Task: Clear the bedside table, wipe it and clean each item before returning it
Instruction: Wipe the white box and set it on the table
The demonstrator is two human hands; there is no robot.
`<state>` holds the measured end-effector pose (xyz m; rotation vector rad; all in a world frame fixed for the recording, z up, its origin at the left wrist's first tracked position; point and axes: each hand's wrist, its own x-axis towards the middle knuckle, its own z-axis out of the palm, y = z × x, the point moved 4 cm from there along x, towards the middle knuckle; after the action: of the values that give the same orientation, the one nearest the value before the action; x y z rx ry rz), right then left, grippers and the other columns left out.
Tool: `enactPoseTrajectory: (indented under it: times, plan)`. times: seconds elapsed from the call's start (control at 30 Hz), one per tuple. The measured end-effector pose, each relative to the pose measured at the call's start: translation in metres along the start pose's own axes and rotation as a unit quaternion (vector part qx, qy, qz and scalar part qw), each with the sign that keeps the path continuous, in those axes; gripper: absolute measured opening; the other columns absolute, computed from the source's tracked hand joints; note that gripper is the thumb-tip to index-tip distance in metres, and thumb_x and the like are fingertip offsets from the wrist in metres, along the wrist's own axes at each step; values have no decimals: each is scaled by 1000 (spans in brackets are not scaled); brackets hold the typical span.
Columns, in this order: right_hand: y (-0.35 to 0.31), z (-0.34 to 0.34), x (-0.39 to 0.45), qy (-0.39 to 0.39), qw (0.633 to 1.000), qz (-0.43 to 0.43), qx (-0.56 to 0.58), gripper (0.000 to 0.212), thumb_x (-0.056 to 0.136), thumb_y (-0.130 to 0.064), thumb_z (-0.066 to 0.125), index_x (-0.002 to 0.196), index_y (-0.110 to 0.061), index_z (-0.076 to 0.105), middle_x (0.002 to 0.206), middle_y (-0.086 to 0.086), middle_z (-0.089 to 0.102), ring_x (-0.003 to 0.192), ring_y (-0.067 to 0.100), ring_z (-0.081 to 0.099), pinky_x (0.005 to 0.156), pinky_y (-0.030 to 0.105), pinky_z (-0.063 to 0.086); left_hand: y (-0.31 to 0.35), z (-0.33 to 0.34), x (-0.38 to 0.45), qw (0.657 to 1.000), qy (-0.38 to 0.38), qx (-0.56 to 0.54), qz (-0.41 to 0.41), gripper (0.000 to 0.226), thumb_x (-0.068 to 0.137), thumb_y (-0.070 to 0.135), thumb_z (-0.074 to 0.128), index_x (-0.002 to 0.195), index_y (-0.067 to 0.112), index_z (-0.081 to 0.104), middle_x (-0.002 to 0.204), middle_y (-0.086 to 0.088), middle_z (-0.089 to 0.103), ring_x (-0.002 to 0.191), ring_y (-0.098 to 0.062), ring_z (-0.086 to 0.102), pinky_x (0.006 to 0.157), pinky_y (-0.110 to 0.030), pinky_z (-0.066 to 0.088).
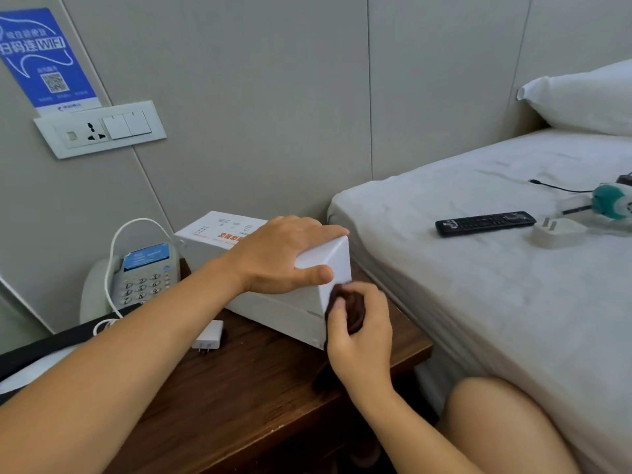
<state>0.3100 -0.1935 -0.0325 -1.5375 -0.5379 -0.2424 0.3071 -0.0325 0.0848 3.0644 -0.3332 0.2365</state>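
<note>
A white box [273, 313] with orange print on its top stands on the dark wooden bedside table [239, 398]. My left hand [284, 258] lies over the box's top near corner, fingers across the top and thumb on the side face. My right hand [362, 330] pinches a bunched dark brown cloth [352, 306] and presses it against the box's near end face. A small white plug adapter [208, 335] lies on the table just left of the box. A grey telephone [140, 278] with a white cord sits at the table's back left.
The bed [496, 285] is on the right, carrying a black remote [484, 223], a white charger [555, 230], a teal-and-clear item [612, 201] and a black cable [554, 187]. A socket panel [99, 130] and blue WiFi sign [44, 56] are on the wall. My knee [496, 422] is beside the table.
</note>
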Motion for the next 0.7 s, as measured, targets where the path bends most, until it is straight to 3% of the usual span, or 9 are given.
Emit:
enactPoseTrajectory:
  times: [0.07,0.13,0.23,0.33,0.4,0.5,0.57,0.7]
  plan:
    - [14,-3,-1,-42,996,74,-36,11,94,-24,65,94,-30,57,93,-7,62,87,4,59,72,26,46,-1,1,0,1000,-1,1,-13,88,83,93,15,153,45,36,128,13,56,113,-16,51,100,-44,41]
    - [6,-11,15,-25,996,82,-18,12,93,-20,66,90,-29,58,84,-7,64,81,5,61,71,27,45,0,1,0,1000,1,-3,-20,81,85,88,23,152,45,37,129,13,57,114,-17,51,102,-45,41]
    - [-33,-21,41,-9,997,2,76,15,96,-16,66,104,-28,63,96,-13,67,96,5,64,79,19,50,1,0,-1,1000,0,6,-17,84,82,93,24,152,47,35,132,11,57,118,-17,52,104,-47,41]
    - [-39,-16,34,-42,997,-46,51,17,96,-15,66,108,-26,61,101,-8,65,98,8,63,81,17,49,1,-2,-1,1000,-15,23,2,100,73,97,39,157,42,29,138,10,54,122,-15,50,107,-43,39]
    - [-13,-14,21,-83,997,4,-5,13,95,-17,66,100,-27,59,95,-7,64,91,5,62,77,22,49,1,-1,-3,999,-20,31,3,107,68,96,50,157,40,29,136,10,53,120,-16,50,107,-41,39]
    - [13,-21,19,-156,979,100,-84,9,94,-21,67,90,-26,60,85,-6,66,81,2,62,73,28,46,1,-5,1,1000,-3,-6,-14,96,68,87,60,150,43,36,130,14,55,117,-12,50,103,-43,44]
    - [7,-33,29,-107,988,109,-37,9,93,-20,68,92,-28,65,86,-10,69,84,0,64,75,26,50,1,-9,0,999,12,-36,-19,88,69,79,66,146,45,40,126,16,56,115,-10,51,100,-42,46]
    - [-18,-48,35,-10,999,40,8,19,93,-18,68,99,-35,66,95,-17,69,96,2,65,85,26,52,-11,-24,-15,993,78,-79,-40,83,68,73,70,143,50,42,122,18,57,110,-9,55,93,-39,49]
